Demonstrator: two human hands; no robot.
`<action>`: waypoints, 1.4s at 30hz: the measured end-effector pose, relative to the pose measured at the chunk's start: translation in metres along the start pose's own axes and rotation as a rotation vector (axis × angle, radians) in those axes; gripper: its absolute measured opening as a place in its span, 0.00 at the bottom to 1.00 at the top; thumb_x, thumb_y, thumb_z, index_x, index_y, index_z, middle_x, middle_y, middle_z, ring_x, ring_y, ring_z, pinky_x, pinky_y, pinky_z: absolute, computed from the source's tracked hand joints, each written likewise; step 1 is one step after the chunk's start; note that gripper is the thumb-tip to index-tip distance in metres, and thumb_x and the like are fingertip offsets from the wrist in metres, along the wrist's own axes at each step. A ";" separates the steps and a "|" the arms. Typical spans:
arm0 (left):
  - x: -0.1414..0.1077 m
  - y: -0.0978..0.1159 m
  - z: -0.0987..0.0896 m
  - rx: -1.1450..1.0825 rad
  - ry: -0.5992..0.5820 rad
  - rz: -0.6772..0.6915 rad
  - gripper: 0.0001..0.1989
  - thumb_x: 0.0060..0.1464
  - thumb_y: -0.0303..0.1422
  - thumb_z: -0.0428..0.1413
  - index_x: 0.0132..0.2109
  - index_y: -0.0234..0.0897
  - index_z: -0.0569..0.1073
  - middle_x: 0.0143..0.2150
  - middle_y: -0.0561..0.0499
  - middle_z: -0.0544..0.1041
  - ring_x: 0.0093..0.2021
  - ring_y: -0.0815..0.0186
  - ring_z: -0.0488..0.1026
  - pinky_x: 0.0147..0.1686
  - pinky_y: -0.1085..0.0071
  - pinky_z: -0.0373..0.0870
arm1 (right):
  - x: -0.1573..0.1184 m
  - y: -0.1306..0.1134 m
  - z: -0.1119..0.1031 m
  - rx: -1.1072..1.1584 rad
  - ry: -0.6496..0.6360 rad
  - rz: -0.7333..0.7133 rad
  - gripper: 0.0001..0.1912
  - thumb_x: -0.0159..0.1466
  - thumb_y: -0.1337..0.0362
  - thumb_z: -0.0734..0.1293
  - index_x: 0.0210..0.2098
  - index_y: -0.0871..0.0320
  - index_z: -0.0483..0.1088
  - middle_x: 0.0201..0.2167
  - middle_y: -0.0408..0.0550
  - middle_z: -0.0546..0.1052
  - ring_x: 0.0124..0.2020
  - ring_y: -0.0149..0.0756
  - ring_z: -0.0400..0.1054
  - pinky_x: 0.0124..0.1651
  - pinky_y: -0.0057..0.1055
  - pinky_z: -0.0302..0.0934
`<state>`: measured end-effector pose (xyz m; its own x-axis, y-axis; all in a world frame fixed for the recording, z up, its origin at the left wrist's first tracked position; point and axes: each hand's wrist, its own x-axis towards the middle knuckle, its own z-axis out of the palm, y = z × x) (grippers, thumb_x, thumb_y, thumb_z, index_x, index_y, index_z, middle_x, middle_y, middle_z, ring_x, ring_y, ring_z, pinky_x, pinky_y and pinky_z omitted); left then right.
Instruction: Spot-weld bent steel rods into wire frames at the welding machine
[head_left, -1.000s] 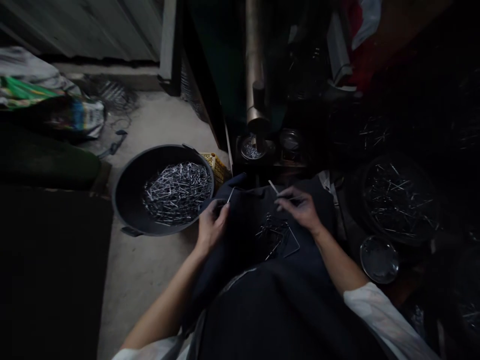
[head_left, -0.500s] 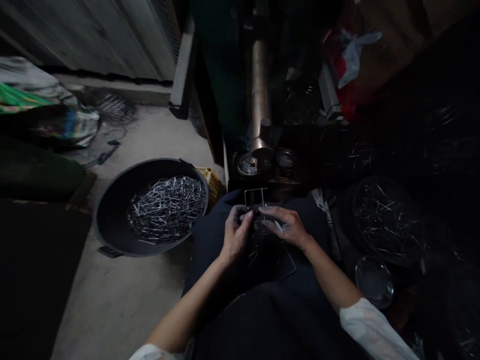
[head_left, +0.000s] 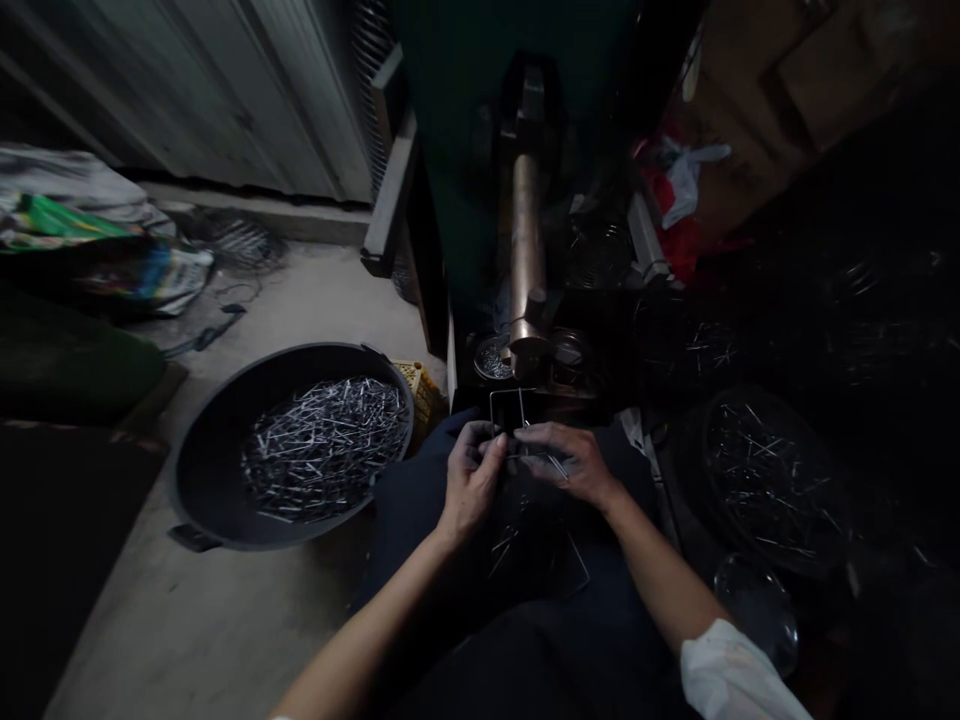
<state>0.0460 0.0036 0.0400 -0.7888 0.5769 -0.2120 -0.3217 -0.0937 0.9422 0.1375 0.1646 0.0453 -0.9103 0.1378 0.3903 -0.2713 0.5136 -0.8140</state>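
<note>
Over my lap, my left hand (head_left: 471, 480) pinches one side of a thin bent wire frame (head_left: 492, 405) between thumb and fingers. My right hand (head_left: 566, 462) grips the other side of the same frame, and a few straight wire pieces (head_left: 557, 466) stick out from its fingers. The frame stands upright, its squared top rising above both hands. Below them, another bent wire (head_left: 581, 565) and a few loose wires (head_left: 504, 548) lie on the dark cloth of my lap. Just ahead is a machine's brass-coloured cylinder (head_left: 527, 250).
A black basin (head_left: 214, 440) full of bent wire pieces stands on the floor to the left, beside a yellow crate (head_left: 420, 385). On the right is a dark container of wires (head_left: 772, 470) above a glossy round dish (head_left: 757, 610). Small metal parts fill a bowl (head_left: 493, 358) under the cylinder.
The camera view has tilted, so the surroundings sit lower in the picture. Both hands keep their hold on the wire frame, which is turned slightly.
</note>
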 end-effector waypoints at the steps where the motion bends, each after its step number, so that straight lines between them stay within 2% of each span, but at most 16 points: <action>1: 0.001 0.001 0.001 -0.009 0.003 0.002 0.16 0.58 0.45 0.61 0.42 0.38 0.68 0.23 0.59 0.68 0.21 0.74 0.62 0.22 0.79 0.60 | 0.002 0.000 -0.001 0.003 0.001 -0.005 0.19 0.65 0.63 0.72 0.55 0.51 0.74 0.49 0.49 0.81 0.51 0.37 0.77 0.55 0.33 0.71; 9: 0.004 0.005 0.001 -0.026 0.013 0.019 0.16 0.56 0.45 0.62 0.42 0.39 0.68 0.24 0.59 0.66 0.22 0.73 0.62 0.23 0.78 0.59 | 0.011 -0.003 -0.005 0.008 -0.009 -0.027 0.19 0.64 0.64 0.73 0.55 0.51 0.75 0.49 0.49 0.81 0.51 0.38 0.77 0.55 0.33 0.71; 17: 0.010 0.003 0.000 -0.022 0.020 0.038 0.15 0.57 0.44 0.61 0.42 0.39 0.69 0.26 0.58 0.69 0.24 0.73 0.65 0.25 0.78 0.63 | 0.015 0.001 -0.007 -0.004 -0.027 -0.026 0.19 0.64 0.63 0.73 0.55 0.52 0.75 0.49 0.50 0.81 0.51 0.38 0.77 0.55 0.34 0.71; 24: 0.012 0.003 0.002 -0.090 -0.031 -0.006 0.16 0.58 0.46 0.61 0.44 0.41 0.67 0.21 0.58 0.70 0.16 0.72 0.61 0.15 0.76 0.56 | 0.016 -0.001 -0.004 -0.051 0.006 -0.001 0.16 0.66 0.62 0.71 0.53 0.49 0.75 0.48 0.48 0.81 0.50 0.39 0.77 0.54 0.35 0.71; 27: 0.015 0.004 0.000 -0.060 -0.023 0.005 0.16 0.57 0.45 0.61 0.42 0.41 0.67 0.21 0.60 0.67 0.16 0.74 0.60 0.15 0.78 0.56 | 0.017 -0.002 -0.001 -0.055 0.024 0.041 0.15 0.65 0.61 0.71 0.52 0.50 0.75 0.46 0.47 0.81 0.47 0.38 0.77 0.52 0.33 0.71; 29: 0.022 0.007 0.000 -0.045 -0.005 0.038 0.15 0.56 0.44 0.62 0.40 0.39 0.68 0.21 0.61 0.65 0.18 0.75 0.61 0.18 0.79 0.59 | 0.020 0.000 -0.001 -0.046 0.063 0.105 0.16 0.64 0.60 0.72 0.52 0.51 0.75 0.43 0.47 0.81 0.43 0.37 0.77 0.48 0.32 0.71; 31: 0.034 0.012 0.000 -0.037 0.004 0.066 0.15 0.55 0.43 0.63 0.39 0.39 0.68 0.21 0.61 0.65 0.18 0.76 0.62 0.19 0.80 0.60 | 0.026 0.004 -0.003 -0.081 0.128 0.154 0.14 0.63 0.58 0.73 0.47 0.52 0.76 0.39 0.46 0.81 0.39 0.37 0.77 0.44 0.32 0.70; 35: 0.062 0.023 0.002 0.000 -0.026 0.082 0.16 0.56 0.45 0.61 0.40 0.39 0.67 0.20 0.61 0.68 0.14 0.75 0.59 0.15 0.80 0.54 | 0.044 0.015 -0.013 -0.102 0.178 0.180 0.10 0.64 0.55 0.72 0.36 0.55 0.77 0.34 0.46 0.80 0.36 0.38 0.75 0.42 0.32 0.68; 42: 0.090 0.029 0.006 -0.031 -0.019 0.124 0.17 0.55 0.45 0.62 0.40 0.39 0.66 0.21 0.61 0.69 0.15 0.76 0.60 0.15 0.81 0.55 | 0.062 0.023 -0.016 0.038 0.245 0.284 0.10 0.65 0.57 0.70 0.38 0.57 0.77 0.35 0.45 0.81 0.39 0.37 0.75 0.46 0.32 0.67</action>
<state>-0.0310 0.0574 0.0499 -0.8133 0.5749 -0.0893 -0.2387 -0.1897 0.9524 0.0803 0.1986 0.0578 -0.8503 0.4711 0.2346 -0.0347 0.3947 -0.9182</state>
